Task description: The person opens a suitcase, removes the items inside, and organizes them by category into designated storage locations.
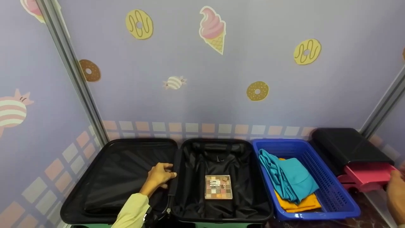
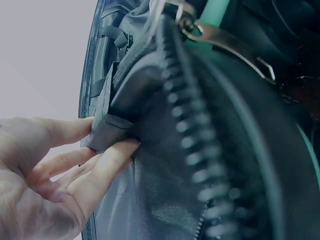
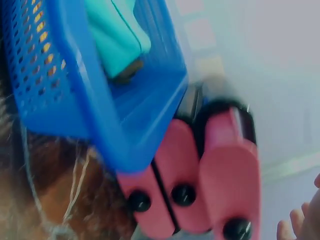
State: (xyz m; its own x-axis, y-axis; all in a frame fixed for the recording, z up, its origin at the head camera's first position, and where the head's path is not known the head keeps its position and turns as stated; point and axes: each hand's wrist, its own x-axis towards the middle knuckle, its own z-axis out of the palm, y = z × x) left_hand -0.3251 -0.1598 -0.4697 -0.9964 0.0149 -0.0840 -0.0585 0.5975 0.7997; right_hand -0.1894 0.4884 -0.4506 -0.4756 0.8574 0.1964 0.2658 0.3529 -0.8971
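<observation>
An opened black suitcase lies with its two halves side by side. My left hand is at the middle edge between the halves. In the left wrist view its thumb and fingers pinch a black fabric edge next to the zipper. An eyeshadow palette with many coloured pans lies in the right half. At the far right, my right hand is beside the pulled-out pink drawer of a black-and-pink drawer box. In the right wrist view only its fingertips show, apart from the drawer.
Between the suitcase and the drawer box stands a blue plastic basket. It holds a folded turquoise cloth over an orange one. A wall printed with sweets rises behind everything.
</observation>
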